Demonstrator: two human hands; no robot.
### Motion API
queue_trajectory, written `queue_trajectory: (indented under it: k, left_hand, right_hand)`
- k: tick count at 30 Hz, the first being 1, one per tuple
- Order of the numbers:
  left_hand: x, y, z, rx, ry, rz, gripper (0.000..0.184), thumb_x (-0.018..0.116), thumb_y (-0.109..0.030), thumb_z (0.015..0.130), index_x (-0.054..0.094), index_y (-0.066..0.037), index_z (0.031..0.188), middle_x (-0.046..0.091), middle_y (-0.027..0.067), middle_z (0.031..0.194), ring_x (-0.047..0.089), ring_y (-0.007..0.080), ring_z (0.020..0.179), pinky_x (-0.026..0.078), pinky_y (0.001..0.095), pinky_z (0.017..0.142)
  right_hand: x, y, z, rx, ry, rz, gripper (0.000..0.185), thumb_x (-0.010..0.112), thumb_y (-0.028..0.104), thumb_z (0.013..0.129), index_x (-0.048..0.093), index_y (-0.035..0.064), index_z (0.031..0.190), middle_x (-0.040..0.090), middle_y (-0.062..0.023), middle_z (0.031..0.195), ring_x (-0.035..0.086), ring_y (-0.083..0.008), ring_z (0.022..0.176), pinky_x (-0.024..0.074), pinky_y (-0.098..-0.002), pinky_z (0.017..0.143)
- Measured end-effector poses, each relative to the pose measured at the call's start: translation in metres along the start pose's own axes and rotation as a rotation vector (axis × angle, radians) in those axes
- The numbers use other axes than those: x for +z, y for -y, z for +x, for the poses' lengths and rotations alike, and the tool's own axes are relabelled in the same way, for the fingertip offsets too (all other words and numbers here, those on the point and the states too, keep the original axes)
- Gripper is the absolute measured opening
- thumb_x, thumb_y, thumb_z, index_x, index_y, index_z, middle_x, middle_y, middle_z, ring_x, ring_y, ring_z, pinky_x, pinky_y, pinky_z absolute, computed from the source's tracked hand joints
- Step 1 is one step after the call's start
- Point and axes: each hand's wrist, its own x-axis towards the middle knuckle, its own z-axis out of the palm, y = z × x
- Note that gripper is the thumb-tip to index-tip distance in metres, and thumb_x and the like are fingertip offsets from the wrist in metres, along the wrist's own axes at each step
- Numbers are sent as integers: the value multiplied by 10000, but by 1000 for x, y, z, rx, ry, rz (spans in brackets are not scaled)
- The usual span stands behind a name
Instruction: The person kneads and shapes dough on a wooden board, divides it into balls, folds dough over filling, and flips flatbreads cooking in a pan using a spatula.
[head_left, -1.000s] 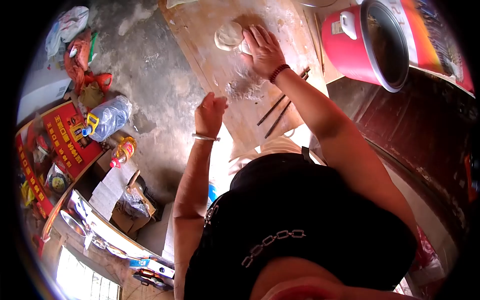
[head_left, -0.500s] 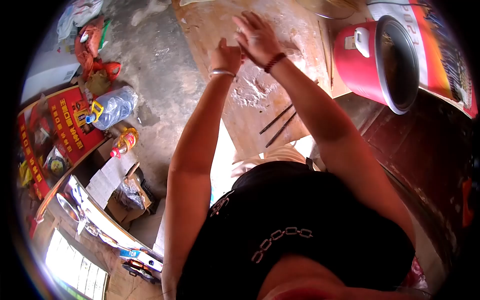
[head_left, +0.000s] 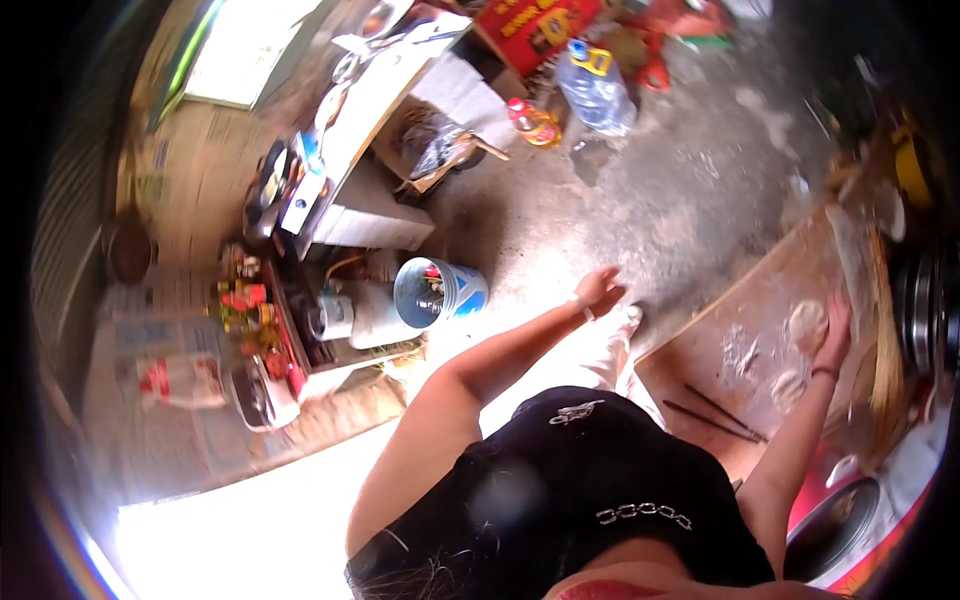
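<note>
My right hand (head_left: 835,332) is over the wooden board (head_left: 690,345), its fingers stretched out along the edge of a flat, pale dough round (head_left: 807,327). Whether it presses on the dough or only lies beside it, I cannot tell. A second dough round (head_left: 787,391) lies nearer to me, by my right wrist. White flour (head_left: 740,350) is scattered on the board, with two thin dark sticks (head_left: 715,415) close to its near edge. Away from the board, my left hand (head_left: 600,288) hangs above the floor with its fingers loosely apart, holding nothing.
A blue-and-white bucket (head_left: 465,293) stands left of my left hand. On the floor ahead are an oil bottle (head_left: 535,125) and a large clear plastic jug (head_left: 597,95). A straw broom head (head_left: 885,340) is beyond the board, with a red pot (head_left: 815,490) at the lower right.
My view has swung left. My hands, close together over the board before, are now apart: the left is out over the floor, the right by the dough. Two dough rounds now show.
</note>
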Motion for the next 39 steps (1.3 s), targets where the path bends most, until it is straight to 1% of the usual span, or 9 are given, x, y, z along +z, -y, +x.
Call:
queue_trajectory:
  k: [1,7,15,18,20,22,32,36,39]
  left_hand:
    - [-20,8,-19,-108,52,1,457,626,-229,817,514,29,1178,667,129,803,651,169,691,508,294,597]
    - [-109,74,-95,-379,-77,-62,451,620,-213,790,528,38,1153,658,175,825,656,207,668,510,320,632]
    - [-213,222,-134,-447,-251,-127,536,621,-194,783,475,49,1238,670,180,861,671,199,664,522,300,642]
    - [-263,266,-145,-535,-378,-411,367,620,-176,800,559,11,1110,667,128,768,652,176,607,519,294,509]
    - [-312,297,-152,-475,-393,-530,138,595,-127,822,499,-39,776,631,96,702,614,143,547,488,277,436]
    - [-359,324,-156,-492,-527,-727,96,586,-109,828,523,-41,802,626,89,709,606,141,544,483,266,433]
    - [-576,354,-117,-291,-1004,-994,93,586,-67,844,499,-50,816,652,126,809,641,151,629,499,228,474]
    - [-639,369,-82,-174,-1096,-1061,114,559,-50,871,524,-5,970,657,136,846,651,157,681,535,247,552]
    - [-669,363,-67,-319,-1239,-1040,209,542,-65,885,495,37,1061,650,141,886,650,165,703,551,262,595]
  right_hand:
    - [-12,8,-5,165,-27,249,542,408,360,944,409,-42,1308,434,-177,1349,425,-256,1239,280,-364,1069]
    - [-12,28,-20,2,-158,-30,497,473,364,911,519,-46,1188,567,-167,1202,529,-238,1129,360,-347,1003]
    - [170,71,-48,-193,-19,-235,332,534,292,907,615,13,1067,647,-111,1019,609,-187,944,474,-304,842]
    - [292,48,-68,-237,117,-298,263,572,231,898,617,38,1071,651,-68,975,607,-160,895,486,-286,800]
    - [380,30,-89,-278,237,-199,240,605,148,868,616,22,1072,656,-66,933,612,-155,853,488,-286,788]
    - [467,71,-143,-484,345,-465,248,618,115,844,614,1,1065,657,-74,895,614,-147,823,494,-284,778]
    - [866,159,-229,-513,1048,-404,234,611,138,825,627,-15,1001,671,-110,946,635,-171,856,493,-291,785]
    - [1086,175,-281,-392,1397,-125,228,616,144,822,631,-13,986,675,-87,898,638,-160,771,502,-289,717]
    - [1229,191,-335,-40,1487,-10,215,634,151,808,624,-11,948,640,-68,814,575,-108,633,472,-265,600]
